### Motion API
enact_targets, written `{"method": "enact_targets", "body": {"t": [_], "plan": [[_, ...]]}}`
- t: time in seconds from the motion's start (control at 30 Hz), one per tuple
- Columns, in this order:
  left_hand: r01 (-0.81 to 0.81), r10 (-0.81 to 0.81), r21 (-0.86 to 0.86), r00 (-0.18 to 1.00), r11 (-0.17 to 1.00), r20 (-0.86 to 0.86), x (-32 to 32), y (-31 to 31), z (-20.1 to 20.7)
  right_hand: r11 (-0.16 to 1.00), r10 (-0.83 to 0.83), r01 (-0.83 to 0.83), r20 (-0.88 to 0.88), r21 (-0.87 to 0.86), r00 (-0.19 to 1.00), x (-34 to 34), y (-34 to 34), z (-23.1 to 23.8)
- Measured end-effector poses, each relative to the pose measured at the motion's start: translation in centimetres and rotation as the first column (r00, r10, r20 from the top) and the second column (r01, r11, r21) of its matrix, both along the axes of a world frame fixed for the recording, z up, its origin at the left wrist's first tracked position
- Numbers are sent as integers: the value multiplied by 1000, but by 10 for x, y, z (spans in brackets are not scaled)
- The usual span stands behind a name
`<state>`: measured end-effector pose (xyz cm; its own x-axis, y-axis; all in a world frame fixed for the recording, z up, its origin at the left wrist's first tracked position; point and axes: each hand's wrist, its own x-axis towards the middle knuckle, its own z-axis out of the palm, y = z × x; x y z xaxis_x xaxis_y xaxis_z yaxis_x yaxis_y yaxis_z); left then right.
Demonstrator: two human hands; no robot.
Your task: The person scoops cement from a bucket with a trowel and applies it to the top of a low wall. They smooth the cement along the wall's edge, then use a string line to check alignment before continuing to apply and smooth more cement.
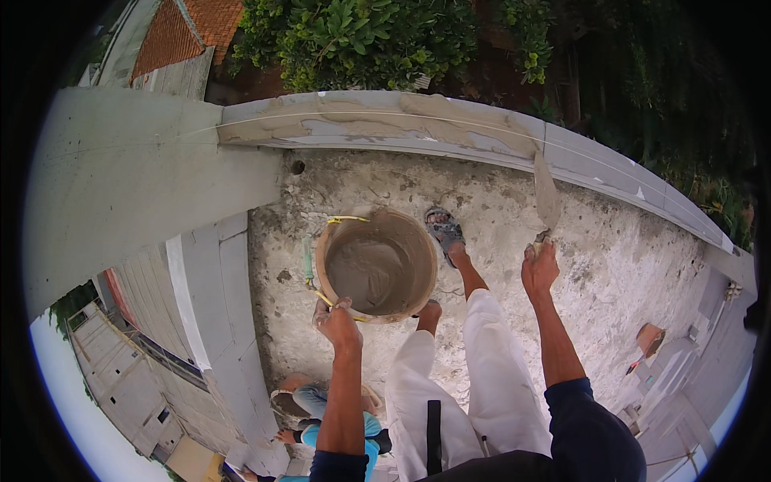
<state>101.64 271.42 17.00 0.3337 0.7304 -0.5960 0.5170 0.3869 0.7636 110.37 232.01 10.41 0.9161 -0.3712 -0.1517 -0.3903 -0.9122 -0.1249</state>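
A round bucket (430, 281) of wet grey mortar (361, 273) stands on the rough concrete floor left of my feet. My left hand (339, 324) is closed at its near rim, where a yellow rope handle (321, 298) with a green sleeve meets the bucket. Whether the fingers grip rope or rim is partly hidden. In my right hand (540, 267) is a trowel (546, 193), held by its handle. Its mortar-smeared blade points away from me, the tip at the low block wall (594, 157). Wet mortar (377, 112) lies spread along the wall's left part.
A thin string (450, 119) runs along the wall. Greenery (361, 40) and a tiled roof (165, 40) show beyond it. A grey wall (144, 185) rises at left. Behind me, a person in light blue (373, 438) is beside another bucket (287, 402). An orange-brown object (650, 339) lies at right.
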Motion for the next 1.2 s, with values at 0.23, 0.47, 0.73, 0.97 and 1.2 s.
{"method": "enact_targets", "body": {"t": [0.23,0.47,0.73,0.97,1.2], "plan": [[-138,138,-28,990,990,9,-44,15,25,-276,-321,395,-471,876,821,74,135,67],[-196,199,75,979,978,-39,-80,33,49,-549,-95,475,-617,687,781,133,348,54],[-174,189,129,974,976,-123,-122,48,32,-155,165,533,-510,832,844,173,526,28],[-191,201,66,950,979,-240,-114,47,37,657,462,-195,-185,728,867,151,338,28],[-103,101,-3,981,995,-168,-91,37,26,429,4,261,-291,865,957,105,122,43]]}}
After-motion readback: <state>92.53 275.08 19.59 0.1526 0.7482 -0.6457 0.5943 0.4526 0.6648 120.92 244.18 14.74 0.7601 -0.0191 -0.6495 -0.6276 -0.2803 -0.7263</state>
